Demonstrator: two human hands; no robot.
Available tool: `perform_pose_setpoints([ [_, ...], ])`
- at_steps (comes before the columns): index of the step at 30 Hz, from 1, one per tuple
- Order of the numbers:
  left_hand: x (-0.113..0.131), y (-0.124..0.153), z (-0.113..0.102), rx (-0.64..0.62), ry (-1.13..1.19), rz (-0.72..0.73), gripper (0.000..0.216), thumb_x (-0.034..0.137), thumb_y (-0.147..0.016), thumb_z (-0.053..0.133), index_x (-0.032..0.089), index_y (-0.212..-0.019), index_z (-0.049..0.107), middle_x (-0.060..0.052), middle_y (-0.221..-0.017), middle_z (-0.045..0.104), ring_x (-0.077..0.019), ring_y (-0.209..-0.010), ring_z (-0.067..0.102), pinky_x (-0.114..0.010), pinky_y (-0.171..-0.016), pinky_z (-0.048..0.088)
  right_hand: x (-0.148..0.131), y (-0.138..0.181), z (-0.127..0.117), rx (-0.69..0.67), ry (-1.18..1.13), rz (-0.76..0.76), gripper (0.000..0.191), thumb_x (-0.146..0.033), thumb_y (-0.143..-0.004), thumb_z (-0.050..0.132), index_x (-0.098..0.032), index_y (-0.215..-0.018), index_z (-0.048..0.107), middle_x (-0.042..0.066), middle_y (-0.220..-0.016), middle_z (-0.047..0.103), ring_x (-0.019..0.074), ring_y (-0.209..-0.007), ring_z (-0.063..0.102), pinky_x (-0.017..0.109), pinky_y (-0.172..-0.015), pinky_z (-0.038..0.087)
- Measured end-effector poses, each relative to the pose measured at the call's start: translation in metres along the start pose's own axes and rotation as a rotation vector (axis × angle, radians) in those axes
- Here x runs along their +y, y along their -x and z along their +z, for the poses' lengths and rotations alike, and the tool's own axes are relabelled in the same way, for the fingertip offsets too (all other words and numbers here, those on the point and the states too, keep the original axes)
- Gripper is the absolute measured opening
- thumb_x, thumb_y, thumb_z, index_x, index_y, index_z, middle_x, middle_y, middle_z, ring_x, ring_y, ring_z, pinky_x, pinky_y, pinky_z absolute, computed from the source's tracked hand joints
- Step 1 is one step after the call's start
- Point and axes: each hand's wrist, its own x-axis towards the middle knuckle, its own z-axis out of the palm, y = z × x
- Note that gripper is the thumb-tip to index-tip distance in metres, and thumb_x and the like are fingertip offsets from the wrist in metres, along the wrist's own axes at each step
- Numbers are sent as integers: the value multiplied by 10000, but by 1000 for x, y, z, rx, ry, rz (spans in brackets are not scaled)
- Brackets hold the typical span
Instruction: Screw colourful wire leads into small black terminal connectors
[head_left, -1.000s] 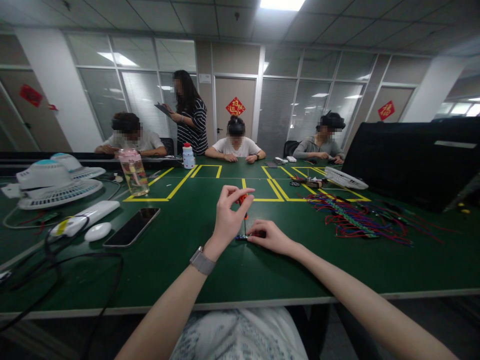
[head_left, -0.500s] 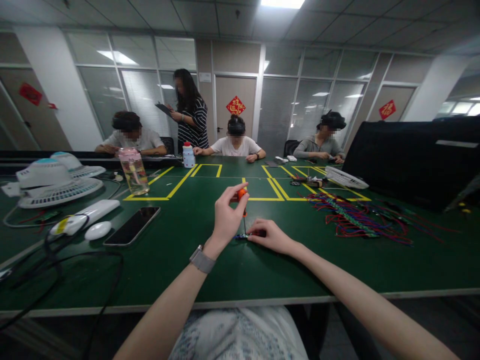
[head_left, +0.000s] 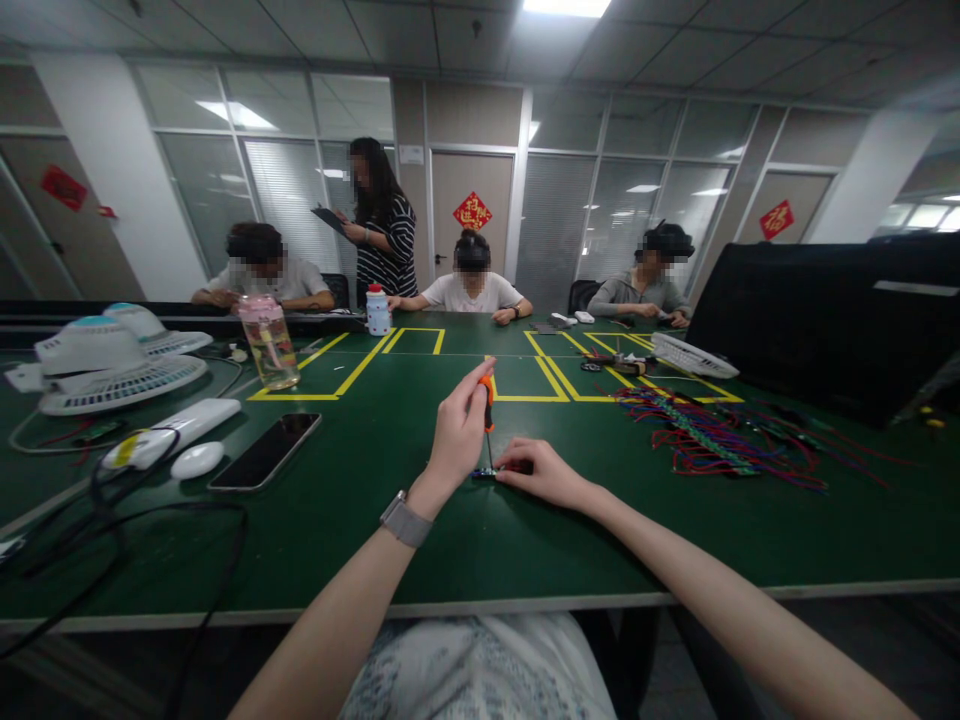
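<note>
My left hand (head_left: 459, 432) is closed around the orange and black handle of a screwdriver (head_left: 489, 408). The screwdriver stands nearly upright, its thin shaft reaching down to a small circuit board (head_left: 484, 474) on the green table (head_left: 360, 540). From the right, my right hand (head_left: 541, 474) pinches the near end of that board with thumb and fingertips, pressing it to the tabletop. Fine details of the board, and the exact spot where the tip meets it, are too small to make out.
Left of my hands lie a phone (head_left: 266, 452), a white mouse (head_left: 197, 460), black cables (head_left: 180, 510), a drink bottle (head_left: 268, 345) and white fans (head_left: 120, 370). To the right are wired circuit boards (head_left: 697, 430) and a black monitor (head_left: 817, 330). Several people are across the table.
My left hand has turned about the screwdriver handle, its fingers now wrapped lower and more edge-on. The right hand and the board stay in place.
</note>
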Motion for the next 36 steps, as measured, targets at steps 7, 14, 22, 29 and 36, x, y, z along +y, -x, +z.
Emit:
perform_pose_setpoints([
  [7, 7, 2, 0, 114, -118, 101, 152, 260, -821, 669, 219, -960, 715, -28, -911, 605, -134, -817, 608, -247, -743, 502, 0, 0, 0, -4, 12, -7, 187, -274, -823, 668, -149, -930, 755, 48, -815, 621, 134, -700, 560, 245, -650, 429],
  [14, 3, 1, -2, 45, -110, 119, 288, 275, -950, 461, 248, -1158, 659, -64, -1176, 556, -164, -1124, 550, -296, -970, 442, 1, 0, 0, 0, 18, -7, 189, -289, -825, 665, -157, -926, 756, 37, -796, 611, 127, -678, 548, 247, -648, 437],
  [22, -1, 2, 2, -31, 55, 3, 324, 288, -934, 495, 230, -1235, 600, -66, -1100, 651, -154, -899, 650, -295, -823, 521, 0, 0, 0, -9, 17, -3, 197, -301, -829, 658, -158, -926, 753, 43, -823, 626, 128, -695, 557, 247, -655, 442],
  [29, 6, 2, -1, 49, -173, 124, 235, 297, -861, 617, 253, -1078, 697, -37, -989, 566, -142, -900, 586, -263, -810, 488, 1, 0, 0, -1, 7, 0, 199, -312, -831, 658, -167, -927, 754, 34, -802, 609, 119, -663, 539, 248, -639, 435],
  [36, 2, 1, -1, 12, -25, 24, 356, 255, -960, 409, 215, -1258, 599, -77, -1233, 645, -190, -1126, 614, -330, -964, 473, 0, 1, -1, -7, 10, -3, 205, -313, -833, 655, -157, -926, 750, 38, -811, 609, 121, -680, 548, 246, -650, 441],
])
